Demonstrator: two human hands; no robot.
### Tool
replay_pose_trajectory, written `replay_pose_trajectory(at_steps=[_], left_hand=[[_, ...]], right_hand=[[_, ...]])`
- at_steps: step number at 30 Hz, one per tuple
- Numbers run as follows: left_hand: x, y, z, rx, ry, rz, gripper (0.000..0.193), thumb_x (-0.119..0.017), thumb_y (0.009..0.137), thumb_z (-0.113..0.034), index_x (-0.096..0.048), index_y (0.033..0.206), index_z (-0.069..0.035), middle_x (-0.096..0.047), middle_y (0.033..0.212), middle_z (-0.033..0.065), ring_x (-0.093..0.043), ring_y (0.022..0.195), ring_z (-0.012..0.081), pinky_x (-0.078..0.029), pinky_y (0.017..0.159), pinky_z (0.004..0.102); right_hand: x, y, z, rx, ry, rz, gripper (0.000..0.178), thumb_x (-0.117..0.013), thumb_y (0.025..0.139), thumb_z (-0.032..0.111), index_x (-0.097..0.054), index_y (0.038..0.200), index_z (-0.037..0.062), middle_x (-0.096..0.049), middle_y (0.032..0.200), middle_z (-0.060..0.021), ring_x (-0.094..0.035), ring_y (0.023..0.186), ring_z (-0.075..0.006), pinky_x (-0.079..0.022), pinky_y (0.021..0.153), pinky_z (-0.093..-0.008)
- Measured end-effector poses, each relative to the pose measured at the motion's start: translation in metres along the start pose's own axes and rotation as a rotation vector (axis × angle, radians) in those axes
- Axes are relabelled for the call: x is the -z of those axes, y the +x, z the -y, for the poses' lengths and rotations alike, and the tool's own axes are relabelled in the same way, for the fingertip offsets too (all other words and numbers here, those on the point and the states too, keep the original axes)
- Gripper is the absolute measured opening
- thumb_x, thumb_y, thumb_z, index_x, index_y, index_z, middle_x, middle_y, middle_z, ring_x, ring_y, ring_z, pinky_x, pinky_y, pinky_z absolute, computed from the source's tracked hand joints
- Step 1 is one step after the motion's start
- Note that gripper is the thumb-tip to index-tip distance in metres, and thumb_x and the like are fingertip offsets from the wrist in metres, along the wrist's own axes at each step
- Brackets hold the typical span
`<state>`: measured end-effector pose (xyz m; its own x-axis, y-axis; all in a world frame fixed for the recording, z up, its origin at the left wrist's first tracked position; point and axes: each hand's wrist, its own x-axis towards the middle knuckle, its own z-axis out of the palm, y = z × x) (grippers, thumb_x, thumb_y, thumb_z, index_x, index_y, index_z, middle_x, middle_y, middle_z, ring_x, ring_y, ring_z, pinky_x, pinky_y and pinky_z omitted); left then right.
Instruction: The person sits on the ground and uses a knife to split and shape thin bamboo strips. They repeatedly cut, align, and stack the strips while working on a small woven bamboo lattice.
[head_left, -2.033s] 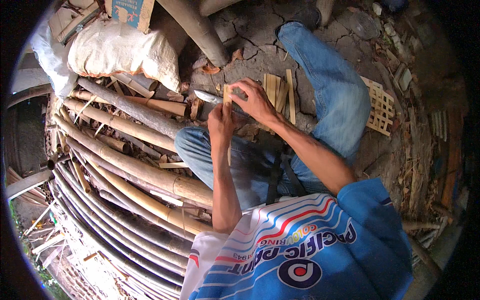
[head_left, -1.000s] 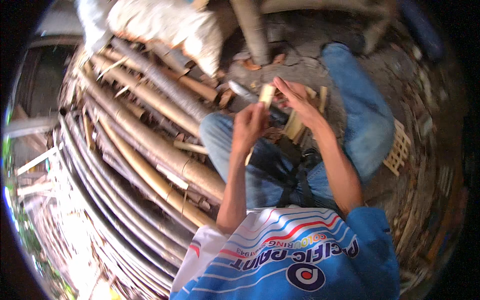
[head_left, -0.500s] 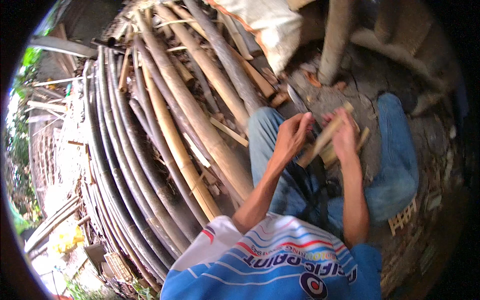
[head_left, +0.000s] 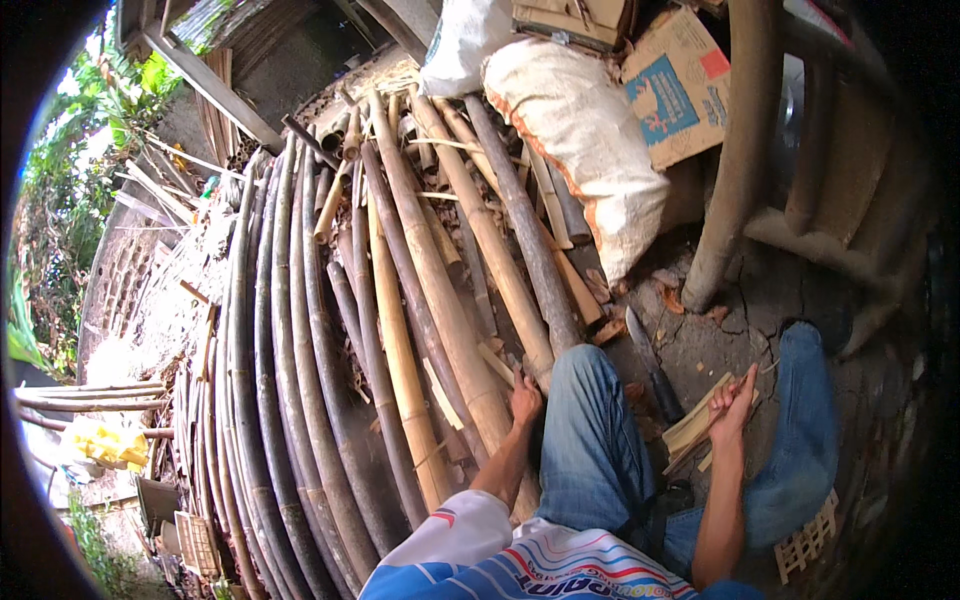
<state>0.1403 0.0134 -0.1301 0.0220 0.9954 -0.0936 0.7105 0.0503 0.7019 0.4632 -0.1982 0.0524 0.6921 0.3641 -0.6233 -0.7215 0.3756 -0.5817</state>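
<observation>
My left hand (head_left: 525,397) is down beside my left knee, at the thick tan bamboo poles (head_left: 440,270). Its fingers are pinched at the near end of a short split bamboo strip (head_left: 497,362) lying across them. Between my knees, my right hand (head_left: 732,408) is curled at several pale split bamboo strips (head_left: 690,430), index finger stretched out. The hand hides part of the strips, so its grip shows only partly. A large knife (head_left: 645,345) with a grey blade and a dark lower part lies between my left knee and the strips.
Long dark bamboo poles (head_left: 265,310) lie in rows at the left. A white woven sack (head_left: 575,130) and a cardboard box (head_left: 680,90) stand at the far side, by a wooden post (head_left: 735,160). A small bamboo lattice (head_left: 808,540) lies near my right leg.
My left hand has moved from the strips between my knees out left to the poles. My right hand stays by the strips, the slat it held up now lowered. The view has shifted.
</observation>
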Motion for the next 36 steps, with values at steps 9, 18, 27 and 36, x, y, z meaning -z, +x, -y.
replay_pose_trajectory(at_steps=[9, 18, 27, 36], left_hand=[[0.004, -0.01, 0.017, 0.027, 0.068, -0.084, 0.023, -0.058, 0.087, -0.021, -0.071, 0.1, -0.007, -0.069, 0.099, 0.0212, -0.066, 0.091, 0.0403, -0.052, 0.081, 0.0466], [0.056, -0.034, -0.077, -0.119, -0.498, -0.115, 0.041, -0.044, 0.087, -0.001, -0.045, 0.127, -0.01, -0.064, 0.098, 0.0218, -0.066, 0.085, 0.035, -0.051, 0.075, 0.0421], [0.098, -0.034, -0.189, -0.028, -0.679, -0.017, 0.049, -0.05, 0.097, -0.023, -0.031, 0.139, -0.005, -0.063, 0.096, 0.0165, -0.064, 0.077, 0.0208, -0.052, 0.067, 0.034], [0.044, -0.04, -0.246, -0.515, -0.446, 0.162, 0.021, -0.051, 0.097, -0.015, -0.058, 0.113, -0.002, -0.063, 0.09, 0.0207, -0.064, 0.084, 0.0316, -0.05, 0.075, 0.0393]], right_hand=[[0.058, 0.036, -0.045, -0.129, -0.302, -0.073, 0.056, -0.058, 0.082, 0.068, -0.044, 0.073, 0.015, -0.032, 0.053, 0.0036, -0.033, 0.047, -0.0117, -0.031, 0.049, -0.0274], [0.092, 0.045, -0.063, -0.168, -0.449, -0.054, 0.052, -0.052, 0.085, 0.066, -0.046, 0.077, 0.015, -0.034, 0.052, 0.0034, -0.033, 0.044, -0.0118, -0.03, 0.046, -0.0287], [0.107, 0.056, -0.06, -0.066, -0.269, -0.118, 0.049, -0.046, 0.094, 0.061, -0.046, 0.08, 0.0143, -0.035, 0.06, 0.002, -0.033, 0.053, -0.0127, -0.032, 0.053, -0.0304], [0.119, 0.112, -0.049, 0.318, -0.173, -0.205, 0.025, -0.05, 0.095, 0.03, -0.058, 0.1, 0.0068, -0.058, 0.09, -0.005, -0.059, 0.077, -0.0172, -0.051, 0.068, -0.0343]])
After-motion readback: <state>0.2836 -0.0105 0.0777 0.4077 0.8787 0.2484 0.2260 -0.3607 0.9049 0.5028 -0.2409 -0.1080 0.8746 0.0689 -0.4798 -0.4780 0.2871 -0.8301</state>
